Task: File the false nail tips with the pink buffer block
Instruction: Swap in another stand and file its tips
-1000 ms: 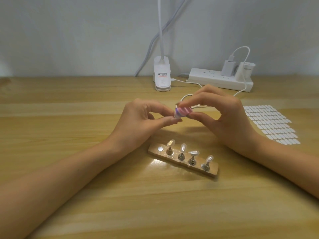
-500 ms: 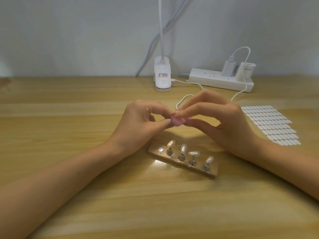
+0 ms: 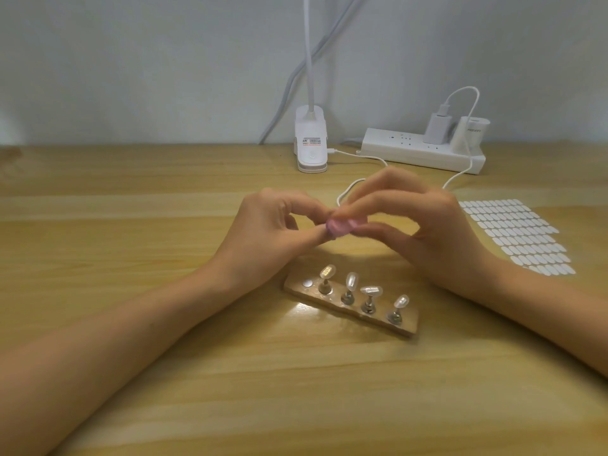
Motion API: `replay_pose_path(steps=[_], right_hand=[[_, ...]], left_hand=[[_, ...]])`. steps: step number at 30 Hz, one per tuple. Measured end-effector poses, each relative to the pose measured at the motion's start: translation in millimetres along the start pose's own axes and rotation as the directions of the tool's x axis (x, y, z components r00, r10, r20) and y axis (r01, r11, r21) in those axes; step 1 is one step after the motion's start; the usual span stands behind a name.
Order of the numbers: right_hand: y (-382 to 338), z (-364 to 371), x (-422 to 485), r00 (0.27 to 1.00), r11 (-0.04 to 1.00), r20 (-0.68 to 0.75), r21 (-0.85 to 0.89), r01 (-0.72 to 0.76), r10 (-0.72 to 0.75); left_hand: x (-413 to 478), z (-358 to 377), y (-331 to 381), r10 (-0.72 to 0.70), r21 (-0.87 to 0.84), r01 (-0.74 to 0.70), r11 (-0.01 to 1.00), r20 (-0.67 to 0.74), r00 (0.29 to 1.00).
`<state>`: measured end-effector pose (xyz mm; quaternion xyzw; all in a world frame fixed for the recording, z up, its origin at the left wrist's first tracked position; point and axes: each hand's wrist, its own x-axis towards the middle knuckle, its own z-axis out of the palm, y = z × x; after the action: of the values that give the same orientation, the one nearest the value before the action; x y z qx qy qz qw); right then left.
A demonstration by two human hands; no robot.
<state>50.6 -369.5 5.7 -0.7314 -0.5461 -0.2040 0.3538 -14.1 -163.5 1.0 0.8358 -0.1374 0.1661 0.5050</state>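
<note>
1. The head camera, the only view, shows both hands raised just above the wooden table (image 3: 164, 373), meeting near its middle.
2. The right hand (image 3: 427, 232) pinches the pink block (image 3: 442, 227) between its thumb below and curled fingers above. The picture is blurred here.
3. The left hand (image 3: 263, 232) has its thumb and forefinger drawn narrowly together at the block's left end, touching it. I cannot tell whether they grip the block or something small hidden between them.
4. Just in front of the hands lies a wooden stand (image 3: 404, 327), set slantwise. Four nail tips (image 3: 351, 280) stand on little metal posts in a row, and a bare metal disc (image 3: 308, 283) sits at its left end.
5. To the right lies a sheet of white stickers (image 3: 513, 235).
6. At the back, by the wall, are a white lamp base (image 3: 311, 143) and a power strip (image 3: 421, 153) with a charger (image 3: 437, 128) plugged in. Its white cable (image 3: 460, 172) runs behind the hands.
</note>
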Motion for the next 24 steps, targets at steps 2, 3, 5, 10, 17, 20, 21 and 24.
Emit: replay_pose_path(steps=[2, 3, 5, 10, 17, 20, 21, 24], right_hand=[[1.9, -1.4, 1.1, 0.995, 0.997, -0.05, -0.004, -0.081, 0.08], [1.5, -1.7, 0.9, 0.996, 0.997, -0.05, -0.008, -0.079, 0.079], [-1.2, 0.3, -0.2, 1.0, 1.0, 0.002, -0.015, 0.007, -0.007], [0.7, -0.5, 0.3, 0.997, 0.998, -0.049, -0.04, -0.054, 0.052], [1.5, -1.0, -0.1, 0.998, 0.999, -0.058, -0.026, -0.029, 0.027], [0.7, 0.4, -0.3, 0.999, 1.0, -0.025, -0.016, 0.022, -0.022], [1.4, 0.2, 0.3, 0.999, 1.0, -0.049, -0.012, 0.002, -0.002], [2.3, 0.5, 0.5, 0.998, 1.0, -0.06, -0.004, -0.005, 0.005]], left_hand=[[0.2, -0.4, -0.1, 0.005, -0.01, -0.005, 1.0, 0.01, 1.0], [-0.4, -0.3, 0.3, 0.011, -0.017, -0.011, 1.0, 0.017, 1.0], [-1.0, -0.1, 1.3, 0.013, -0.023, -0.013, 1.0, 0.012, 1.0], [-0.2, -0.7, 0.9, 0.004, 0.009, -0.004, 1.0, 0.01, 1.0], [-0.2, -0.3, 0.7, 0.014, 0.024, -0.014, 1.0, 0.006, 1.0], [-0.5, 0.4, 1.7, 0.029, 0.045, -0.03, 0.999, 0.016, 0.999], [0.0, 0.4, 0.9, 0.03, 0.045, -0.031, 0.998, 0.013, 0.999], [0.5, -0.8, -1.2, 0.033, 0.033, -0.033, 0.999, 0.01, 0.999]])
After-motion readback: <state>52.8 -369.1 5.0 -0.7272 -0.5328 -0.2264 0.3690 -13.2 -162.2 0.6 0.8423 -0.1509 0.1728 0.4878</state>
